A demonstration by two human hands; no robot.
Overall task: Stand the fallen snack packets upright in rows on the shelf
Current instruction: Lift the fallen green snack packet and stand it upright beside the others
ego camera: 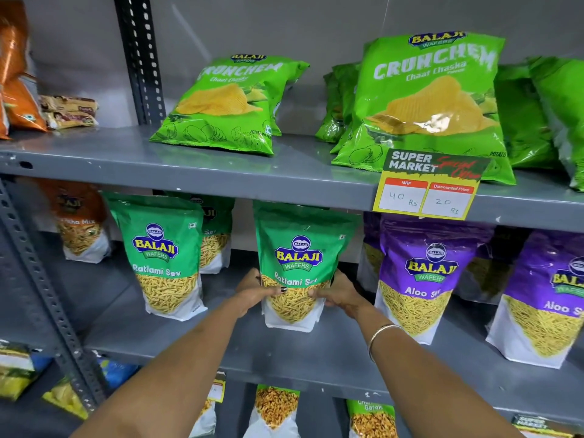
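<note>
A green Ratlami Sev packet stands upright on the middle shelf. My left hand grips its left side and my right hand grips its right side, thumbs across the front. A second Ratlami Sev packet stands upright to the left, with another behind it. Purple Aloo Sev packets stand to the right. An orange mix packet stands at the back left.
On the upper shelf, green Crunchem chip bags lean back, more behind them. A yellow price tag hangs from the shelf edge. A slotted steel upright runs down the left. More packets stand on the lower shelf.
</note>
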